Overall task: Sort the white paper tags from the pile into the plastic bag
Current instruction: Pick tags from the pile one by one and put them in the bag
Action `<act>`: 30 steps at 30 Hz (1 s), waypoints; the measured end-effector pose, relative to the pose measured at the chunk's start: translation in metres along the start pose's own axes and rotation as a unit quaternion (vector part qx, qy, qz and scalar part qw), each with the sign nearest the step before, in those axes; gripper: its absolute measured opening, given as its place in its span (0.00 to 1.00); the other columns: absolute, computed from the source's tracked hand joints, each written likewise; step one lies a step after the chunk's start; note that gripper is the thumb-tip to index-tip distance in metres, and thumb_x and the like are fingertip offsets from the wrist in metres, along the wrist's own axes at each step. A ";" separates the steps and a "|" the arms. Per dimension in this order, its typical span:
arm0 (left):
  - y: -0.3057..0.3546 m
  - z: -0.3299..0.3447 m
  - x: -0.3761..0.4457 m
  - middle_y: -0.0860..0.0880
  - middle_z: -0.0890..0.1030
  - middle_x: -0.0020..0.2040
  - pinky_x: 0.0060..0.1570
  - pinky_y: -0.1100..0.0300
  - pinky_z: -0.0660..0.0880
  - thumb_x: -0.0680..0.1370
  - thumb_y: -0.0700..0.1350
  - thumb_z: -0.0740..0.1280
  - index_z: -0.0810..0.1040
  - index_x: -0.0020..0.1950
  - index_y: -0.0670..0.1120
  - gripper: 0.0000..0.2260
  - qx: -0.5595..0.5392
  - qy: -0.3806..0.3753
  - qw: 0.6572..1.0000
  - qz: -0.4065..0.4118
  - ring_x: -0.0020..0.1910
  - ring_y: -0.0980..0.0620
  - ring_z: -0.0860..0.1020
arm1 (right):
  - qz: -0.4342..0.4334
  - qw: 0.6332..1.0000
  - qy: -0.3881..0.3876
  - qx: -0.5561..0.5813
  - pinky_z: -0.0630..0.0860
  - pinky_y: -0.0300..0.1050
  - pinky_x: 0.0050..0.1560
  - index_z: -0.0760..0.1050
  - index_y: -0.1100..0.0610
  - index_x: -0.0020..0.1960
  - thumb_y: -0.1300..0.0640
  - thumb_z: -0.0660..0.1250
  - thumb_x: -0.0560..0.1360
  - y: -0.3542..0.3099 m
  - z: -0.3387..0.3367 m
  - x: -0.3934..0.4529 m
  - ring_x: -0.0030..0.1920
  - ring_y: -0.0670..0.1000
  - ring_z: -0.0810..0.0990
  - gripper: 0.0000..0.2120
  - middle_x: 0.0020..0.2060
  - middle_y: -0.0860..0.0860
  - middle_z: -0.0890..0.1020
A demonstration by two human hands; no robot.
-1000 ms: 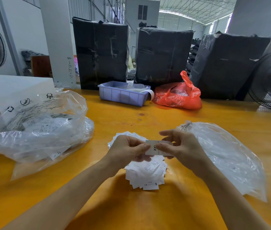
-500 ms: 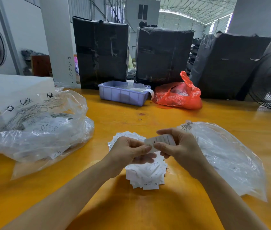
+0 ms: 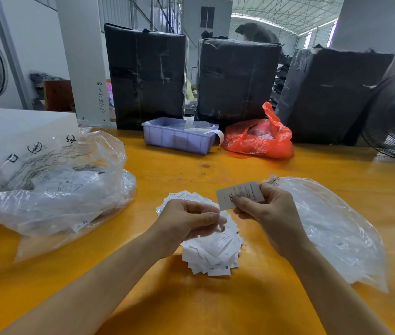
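Yellow table [image 3: 216, 305], tag pile [image 3: 216, 252], 3 bags, bin [image 3: 177, 137]

Table [image 3: 288, 170]: glossy orange-yellow wood, a few small dark knots.
Pile of tags [image 3: 212, 250]: white, fine black print; bottom tag marked "S".
Held tag [image 3: 238, 194]: white-grey, black "XXL" lettering.
Right-hand plastic bag [image 3: 332, 226]: clear, colourless.
Left-hand plastic bag [image 3: 51, 184]: clear, black printed symbols.
Bin [image 3: 179, 136]: lavender-blue.
Carrier bag [image 3: 259, 139]: translucent red.
Wrapped bales [image 3: 145, 76]: black.
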State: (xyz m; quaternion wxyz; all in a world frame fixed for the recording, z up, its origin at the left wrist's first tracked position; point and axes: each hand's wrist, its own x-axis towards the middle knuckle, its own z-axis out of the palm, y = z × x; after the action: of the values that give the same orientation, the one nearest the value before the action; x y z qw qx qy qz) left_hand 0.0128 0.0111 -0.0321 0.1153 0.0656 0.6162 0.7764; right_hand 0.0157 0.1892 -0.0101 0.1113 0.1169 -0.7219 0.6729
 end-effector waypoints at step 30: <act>0.005 0.003 -0.002 0.41 0.85 0.44 0.36 0.64 0.78 0.60 0.41 0.77 0.77 0.53 0.41 0.22 0.032 -0.005 0.999 0.011 0.44 0.47 0.84 | -0.061 0.995 0.006 -0.079 0.78 0.35 0.35 0.77 0.57 0.41 0.65 0.73 0.70 0.005 0.001 0.000 0.35 0.48 0.84 0.06 0.37 0.54 0.83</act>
State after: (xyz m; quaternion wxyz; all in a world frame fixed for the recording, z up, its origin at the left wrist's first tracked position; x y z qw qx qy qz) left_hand 0.0153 0.0118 -0.0267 0.1078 0.0794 0.6393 0.7572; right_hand 0.0140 0.1886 -0.0144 0.1654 0.1476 -0.7637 0.6063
